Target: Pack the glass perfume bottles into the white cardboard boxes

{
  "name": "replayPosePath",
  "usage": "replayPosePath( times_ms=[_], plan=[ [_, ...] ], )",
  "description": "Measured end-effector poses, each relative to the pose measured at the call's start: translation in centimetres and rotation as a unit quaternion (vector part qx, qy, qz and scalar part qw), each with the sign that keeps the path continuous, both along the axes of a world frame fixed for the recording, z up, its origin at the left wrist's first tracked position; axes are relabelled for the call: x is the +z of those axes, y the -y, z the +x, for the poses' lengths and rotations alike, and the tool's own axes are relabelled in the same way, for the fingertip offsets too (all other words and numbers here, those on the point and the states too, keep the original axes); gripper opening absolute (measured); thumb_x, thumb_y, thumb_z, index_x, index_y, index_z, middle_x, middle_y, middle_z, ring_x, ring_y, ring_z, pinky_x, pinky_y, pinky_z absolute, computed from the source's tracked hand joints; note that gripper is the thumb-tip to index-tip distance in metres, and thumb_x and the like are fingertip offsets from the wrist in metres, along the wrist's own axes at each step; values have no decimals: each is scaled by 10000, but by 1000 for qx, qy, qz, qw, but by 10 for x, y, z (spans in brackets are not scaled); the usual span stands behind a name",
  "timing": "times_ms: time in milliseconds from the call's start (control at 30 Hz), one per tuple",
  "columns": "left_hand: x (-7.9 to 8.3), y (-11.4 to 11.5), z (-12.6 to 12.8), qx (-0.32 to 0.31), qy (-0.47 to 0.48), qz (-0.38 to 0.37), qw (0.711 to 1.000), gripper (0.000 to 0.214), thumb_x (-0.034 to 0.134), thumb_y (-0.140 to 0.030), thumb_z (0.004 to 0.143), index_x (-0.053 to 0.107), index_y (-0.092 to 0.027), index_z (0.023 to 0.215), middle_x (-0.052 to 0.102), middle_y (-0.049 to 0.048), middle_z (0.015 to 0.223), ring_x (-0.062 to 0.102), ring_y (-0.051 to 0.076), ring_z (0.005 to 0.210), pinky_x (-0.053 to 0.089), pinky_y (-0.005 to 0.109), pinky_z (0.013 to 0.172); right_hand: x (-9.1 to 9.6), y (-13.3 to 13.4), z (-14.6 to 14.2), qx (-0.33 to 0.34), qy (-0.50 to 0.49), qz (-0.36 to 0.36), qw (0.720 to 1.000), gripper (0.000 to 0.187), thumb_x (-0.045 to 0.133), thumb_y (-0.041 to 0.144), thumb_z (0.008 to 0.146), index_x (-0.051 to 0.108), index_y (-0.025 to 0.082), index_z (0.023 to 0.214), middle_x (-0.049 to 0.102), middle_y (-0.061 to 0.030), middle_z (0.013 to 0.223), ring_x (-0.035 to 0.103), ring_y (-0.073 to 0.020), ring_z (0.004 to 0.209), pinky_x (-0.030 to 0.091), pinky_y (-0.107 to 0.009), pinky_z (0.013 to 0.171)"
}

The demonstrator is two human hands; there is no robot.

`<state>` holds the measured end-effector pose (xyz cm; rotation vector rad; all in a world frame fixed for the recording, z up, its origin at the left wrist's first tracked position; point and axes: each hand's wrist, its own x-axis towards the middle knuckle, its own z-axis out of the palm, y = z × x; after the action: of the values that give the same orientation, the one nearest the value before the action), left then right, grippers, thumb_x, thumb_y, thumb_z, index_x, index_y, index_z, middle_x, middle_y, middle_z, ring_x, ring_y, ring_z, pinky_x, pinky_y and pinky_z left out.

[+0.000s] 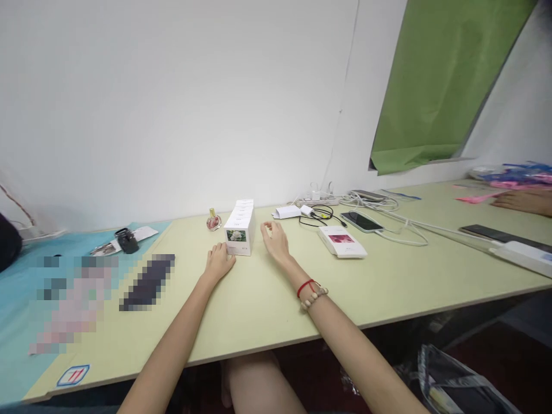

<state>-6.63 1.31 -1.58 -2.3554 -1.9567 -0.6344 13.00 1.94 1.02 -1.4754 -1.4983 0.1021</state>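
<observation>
A row of white cartons [239, 230] stands on the table; the front one carries a white flower picture. My left hand [219, 261] rests at the row's front left corner, palm down, its fingers extended and touching or nearly touching the carton. Just right of the row is my right hand [276, 241], fingers loosely curved and nothing visible in them. A red cord and a beaded bracelet [314, 296] circle my right wrist. Behind my left hand sits a small perfume bottle [213, 219] with a gold cap. A flat white box with a pink picture [342, 242] lies to the right.
A phone [361, 221], white cables [405, 221], a charger [306, 211] and a power strip [526, 257] lie on the right. Another person's hand [524, 201] rests at the far right. On the left are a blue cloth [26, 299] and a dark jar [126, 240].
</observation>
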Motion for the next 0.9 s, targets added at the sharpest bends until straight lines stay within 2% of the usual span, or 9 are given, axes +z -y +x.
replayPosePath(
  times_ms=[67, 167, 300, 400, 533, 633, 767, 900],
  plan=[
    [-2, 0, 0, -1, 1, -14, 1000, 319, 394, -354, 793, 475, -169, 1040, 528, 113, 1133, 451, 244, 1102, 332, 392, 924, -1, -7, 17, -89, 26, 18, 996, 273, 399, 343, 815, 550, 191, 984, 541, -80, 1052, 451, -216, 1047, 241, -446, 975],
    [-6, -2, -3, 6, 4, -38, 999, 405, 344, -385, 812, 432, -175, 1147, 443, 118, 1281, 384, 241, 1201, 282, 411, 985, -8, -13, 48, -190, 54, 14, 980, 253, 464, 240, 728, 566, 191, 954, 498, -94, 1116, 366, -252, 1127, 66, -549, 1003],
    [-9, -5, -7, 16, 5, -69, 997, 498, 314, -440, 821, 385, -175, 1236, 302, 112, 1409, 256, 256, 1306, 210, 432, 1043, -17, -12, 83, -252, 54, -8, 966, 272, 473, 178, 669, 582, 200, 917, 483, -88, 1110, 331, -258, 1147, 39, -575, 992],
    [-9, -6, -8, 12, 0, -83, 996, 523, 300, -465, 826, 375, -182, 1259, 330, 100, 1401, 246, 270, 1314, 198, 437, 1051, -17, -9, 101, -317, 43, -13, 947, 339, 487, 167, 648, 568, 189, 977, 464, -111, 1150, 299, -277, 1178, 33, -597, 983],
    [-8, -4, -8, 6, -8, -83, 997, 515, 286, -469, 836, 384, -188, 1256, 335, 97, 1401, 250, 277, 1313, 209, 441, 1045, -14, -7, 116, -408, 29, -28, 912, 537, 544, 230, 626, 470, 156, 1153, 379, -172, 1266, 181, -333, 1257, 36, -626, 968],
    [-9, -3, -7, 4, -8, -72, 997, 506, 280, -453, 842, 388, -176, 1252, 342, 109, 1393, 263, 283, 1304, 217, 448, 1038, -16, -8, 125, -427, 35, -91, 899, 591, 585, 290, 614, 461, 140, 1173, 345, -216, 1296, 143, -379, 1264, 39, -656, 942],
    [-11, -3, -5, 2, 2, -51, 999, 463, 315, -434, 837, 426, -182, 1208, 376, 116, 1365, 295, 276, 1282, 232, 450, 1027, -22, -6, 129, -405, 87, -187, 891, 507, 597, 284, 609, 534, 132, 1089, 416, -239, 1218, 264, -411, 1184, -5, -697, 899],
    [-14, -2, -3, 6, 18, -19, 1000, 387, 343, -394, 833, 488, -183, 1123, 426, 122, 1313, 344, 251, 1240, 249, 441, 1015, -24, 0, 124, -373, 131, -201, 896, 433, 530, 244, 666, 541, 162, 1091, 478, -196, 1136, 354, -380, 1100, 17, -745, 844]
  ],
)
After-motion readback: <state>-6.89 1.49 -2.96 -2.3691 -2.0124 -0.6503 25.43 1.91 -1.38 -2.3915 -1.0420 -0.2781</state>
